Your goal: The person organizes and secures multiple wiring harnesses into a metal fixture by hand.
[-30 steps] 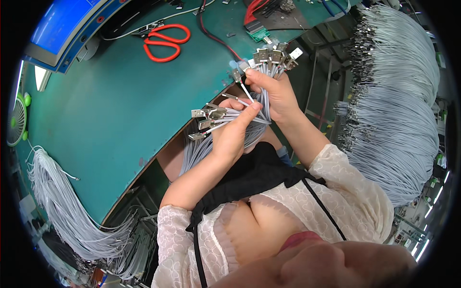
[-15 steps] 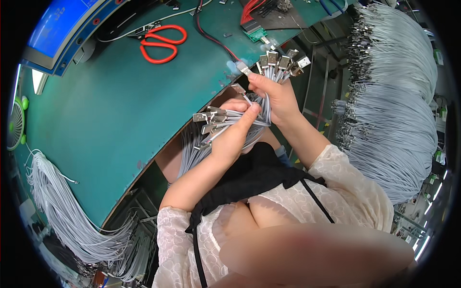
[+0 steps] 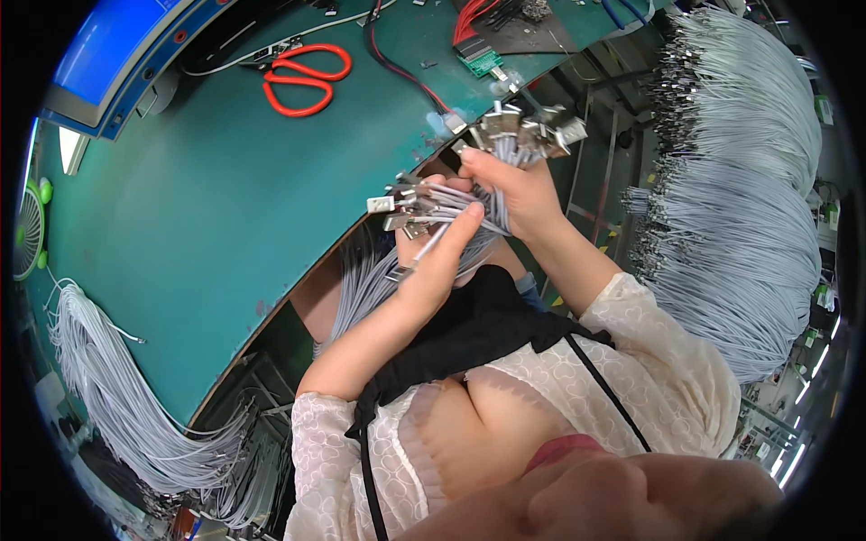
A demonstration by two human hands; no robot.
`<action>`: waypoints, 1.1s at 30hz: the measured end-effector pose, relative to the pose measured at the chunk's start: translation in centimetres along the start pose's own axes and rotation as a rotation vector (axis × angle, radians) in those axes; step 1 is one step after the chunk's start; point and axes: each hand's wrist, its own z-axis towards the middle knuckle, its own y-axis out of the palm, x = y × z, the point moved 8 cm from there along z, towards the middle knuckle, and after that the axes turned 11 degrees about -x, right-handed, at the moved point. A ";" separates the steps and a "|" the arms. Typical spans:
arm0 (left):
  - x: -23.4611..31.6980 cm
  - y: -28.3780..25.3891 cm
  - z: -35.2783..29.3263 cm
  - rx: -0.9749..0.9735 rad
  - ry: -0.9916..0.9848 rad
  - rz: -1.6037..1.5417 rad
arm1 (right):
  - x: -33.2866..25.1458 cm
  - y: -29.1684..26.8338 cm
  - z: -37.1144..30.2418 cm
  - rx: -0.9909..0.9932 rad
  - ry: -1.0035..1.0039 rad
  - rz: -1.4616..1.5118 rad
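My left hand is closed around a bunch of grey USB cables, their metal plugs fanning out to the left past the fingers. Beside it, my right hand grips a second bunch, whose plugs stick up beyond the fist and are partly blurred. One plug shows at the right thumb tip, just below a small connector on a red and black lead at the bench edge. The two seem apart. Grey cable lengths hang below the left hand toward my lap.
On the green bench lie red-handled scissors and a green circuit board with red wires. A blue-screened device stands at the far left. Grey cable bundles lie at the left edge and in a large stack at right.
The right thumb and its plug have drawn back slightly from the connector at the bench edge. Plugs in both bunches have shifted, and the single cable upright between the hands has dropped away.
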 end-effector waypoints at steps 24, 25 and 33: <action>-0.9 -0.6 0.3 -0.114 -0.074 0.091 | 0.2 0.3 -0.5 -0.048 0.085 0.031; -1.1 -0.3 0.1 -0.171 -0.087 0.133 | 0.2 0.1 -0.6 -0.044 0.091 0.035; -0.1 -0.4 0.4 -0.074 -0.035 0.017 | 0.5 -0.7 0.7 0.001 0.054 0.062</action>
